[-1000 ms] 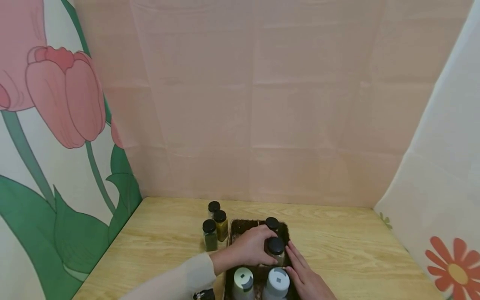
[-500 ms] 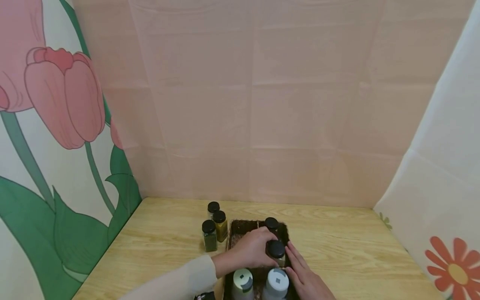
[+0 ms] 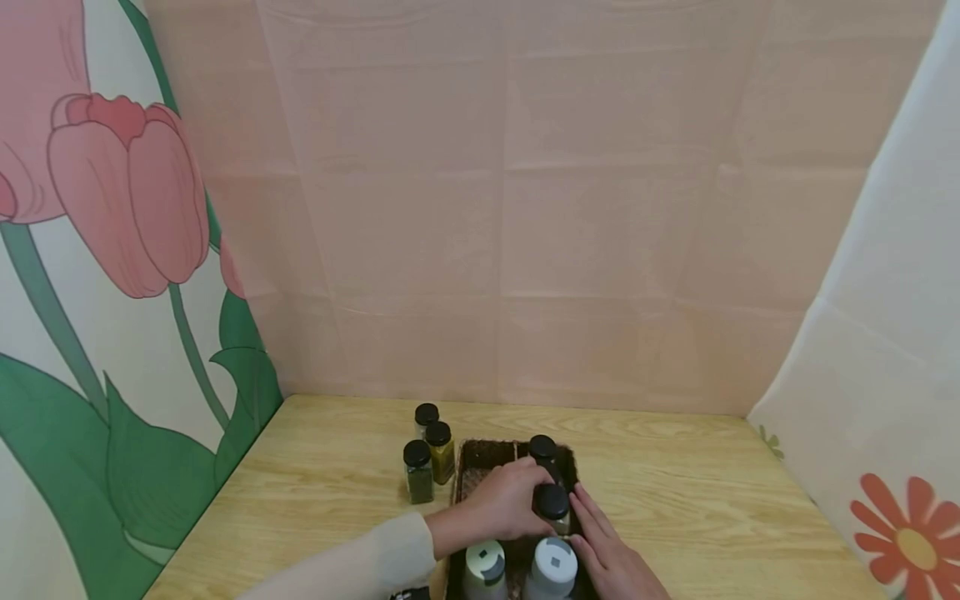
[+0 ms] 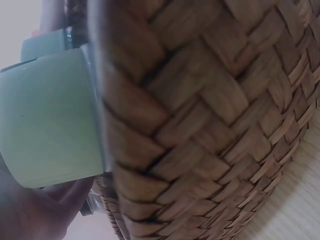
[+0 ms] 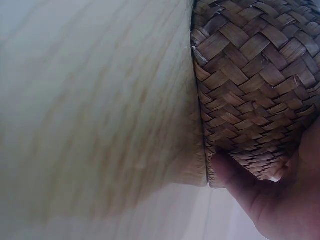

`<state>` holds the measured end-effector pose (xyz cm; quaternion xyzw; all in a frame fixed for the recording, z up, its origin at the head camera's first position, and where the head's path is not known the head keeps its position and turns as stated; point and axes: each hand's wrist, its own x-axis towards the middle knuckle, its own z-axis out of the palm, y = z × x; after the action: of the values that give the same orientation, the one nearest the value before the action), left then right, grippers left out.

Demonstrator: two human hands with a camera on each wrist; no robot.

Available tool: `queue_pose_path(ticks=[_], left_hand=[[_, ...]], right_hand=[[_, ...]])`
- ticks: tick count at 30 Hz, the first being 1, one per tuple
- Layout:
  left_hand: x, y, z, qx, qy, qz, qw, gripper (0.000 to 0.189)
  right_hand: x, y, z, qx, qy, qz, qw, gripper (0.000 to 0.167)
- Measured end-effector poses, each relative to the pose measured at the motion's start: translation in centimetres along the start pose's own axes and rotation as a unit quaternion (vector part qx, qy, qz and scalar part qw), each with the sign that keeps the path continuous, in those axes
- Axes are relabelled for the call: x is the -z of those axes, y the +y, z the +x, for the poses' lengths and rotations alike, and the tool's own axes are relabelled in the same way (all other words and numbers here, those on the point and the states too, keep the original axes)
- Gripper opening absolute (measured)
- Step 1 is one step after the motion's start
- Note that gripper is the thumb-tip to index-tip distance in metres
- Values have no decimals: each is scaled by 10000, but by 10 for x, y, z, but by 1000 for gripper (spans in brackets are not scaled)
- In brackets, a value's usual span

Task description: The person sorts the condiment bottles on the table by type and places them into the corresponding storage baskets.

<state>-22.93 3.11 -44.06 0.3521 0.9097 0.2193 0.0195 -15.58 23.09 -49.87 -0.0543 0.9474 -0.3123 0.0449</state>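
Note:
My left hand (image 3: 508,502) reaches over the woven basket (image 4: 215,110) and grips a black-capped glass spice jar (image 3: 552,502) near the basket's right wall, thumb on the near side. A second black-capped jar (image 3: 543,447) stands just behind it in the far right corner. Along the basket's right outer side lies my right hand (image 3: 613,550), its fingers straight and touching the rim. In the right wrist view, the thumb (image 5: 232,172) is against the weave. The lower part of the gripped jar is hidden by the hand and basket.
Two white-capped bottles (image 3: 555,567) stand in the near part of the basket; one pale green cap (image 4: 50,120) fills the left wrist view. Left of the basket, three black-capped spice jars (image 3: 419,473) stand on the wood-grain table (image 3: 675,483). A pink cloth (image 3: 495,208) hangs behind.
The gripped jar has sunk slightly lower in the basket and a little toward me, with my left hand following. My right hand has stayed at the basket's side.

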Motion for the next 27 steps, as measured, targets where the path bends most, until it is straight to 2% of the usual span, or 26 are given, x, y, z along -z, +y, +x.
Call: queue_pose_path(ticks=[18, 27], left_hand=[[-2, -4, -2, -239, 25, 119, 9996, 50], [-2, -4, -4, -354, 55, 105, 9993, 48]], right_hand=[[1, 0, 0, -57, -81, 51, 9999, 67], [0, -1, -1, 74, 54, -14, 10000, 66]])
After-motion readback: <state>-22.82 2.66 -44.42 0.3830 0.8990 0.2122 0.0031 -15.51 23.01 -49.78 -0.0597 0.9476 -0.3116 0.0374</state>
